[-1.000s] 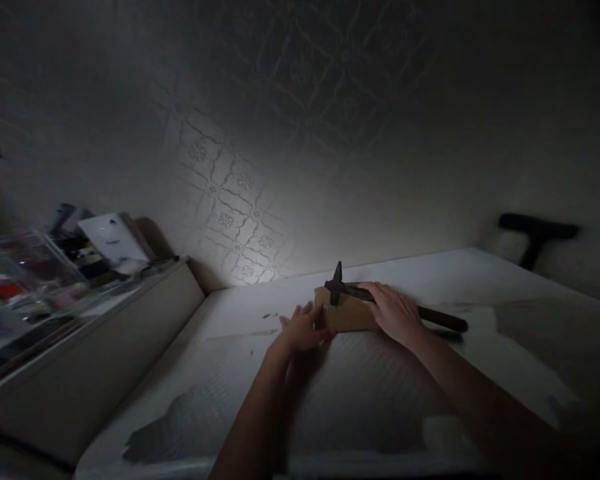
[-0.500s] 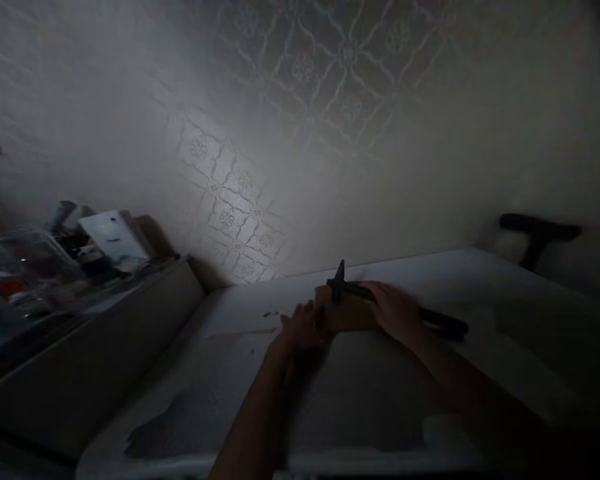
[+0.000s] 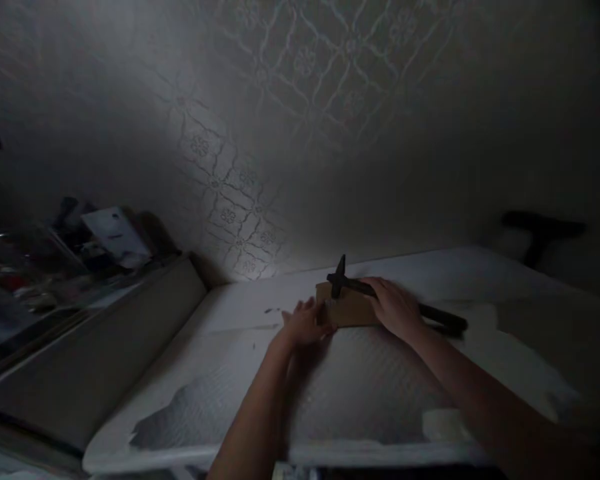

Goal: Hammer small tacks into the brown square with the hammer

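A dark hammer lies across my right hand's grip, its head over the left part of a brown wooden-looking board. My right hand is closed round the handle, whose dark end sticks out to the right. At the board's left end, my left hand grips the corner with thumb and forefinger, the other fingers spread on the white surface. Whether it also pinches something small is too dark to tell. The board lies flat on the worn white table.
On the left, a raised ledge carries clutter, including a white box and clear plastic containers. A patterned wall rises behind the table. At right stands a dark T-shaped thing. Small dark bits lie left of my hand.
The light on the wall has dimmed, while the tabletop shows more plainly. The hammer head sits slightly higher above the board. Both hands have hardly moved.
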A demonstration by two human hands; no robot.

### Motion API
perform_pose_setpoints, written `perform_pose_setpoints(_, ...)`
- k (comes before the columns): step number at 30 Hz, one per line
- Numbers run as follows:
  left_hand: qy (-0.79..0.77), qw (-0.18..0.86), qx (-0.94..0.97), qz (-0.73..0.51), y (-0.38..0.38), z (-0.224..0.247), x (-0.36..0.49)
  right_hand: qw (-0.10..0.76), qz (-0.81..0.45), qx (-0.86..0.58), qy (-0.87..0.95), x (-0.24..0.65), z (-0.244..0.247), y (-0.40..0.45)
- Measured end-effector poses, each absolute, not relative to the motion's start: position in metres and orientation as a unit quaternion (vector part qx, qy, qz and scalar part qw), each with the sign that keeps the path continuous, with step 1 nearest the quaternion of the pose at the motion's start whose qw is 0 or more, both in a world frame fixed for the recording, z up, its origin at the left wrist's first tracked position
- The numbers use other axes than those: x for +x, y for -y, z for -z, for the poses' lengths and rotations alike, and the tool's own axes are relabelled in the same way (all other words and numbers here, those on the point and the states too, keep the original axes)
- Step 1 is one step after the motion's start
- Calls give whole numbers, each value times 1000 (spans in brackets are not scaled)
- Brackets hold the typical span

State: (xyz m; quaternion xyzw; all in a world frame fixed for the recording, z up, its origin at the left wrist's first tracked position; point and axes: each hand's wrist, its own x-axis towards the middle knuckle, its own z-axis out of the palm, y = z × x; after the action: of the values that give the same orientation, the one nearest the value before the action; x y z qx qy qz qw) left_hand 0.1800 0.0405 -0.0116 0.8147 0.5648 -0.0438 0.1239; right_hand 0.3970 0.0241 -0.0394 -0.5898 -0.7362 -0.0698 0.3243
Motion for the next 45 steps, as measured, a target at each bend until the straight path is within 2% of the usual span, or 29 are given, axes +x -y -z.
perform_pose_setpoints(45,-570,128,810,57,-38,9,181,334,62,-591,732,396,38,-23)
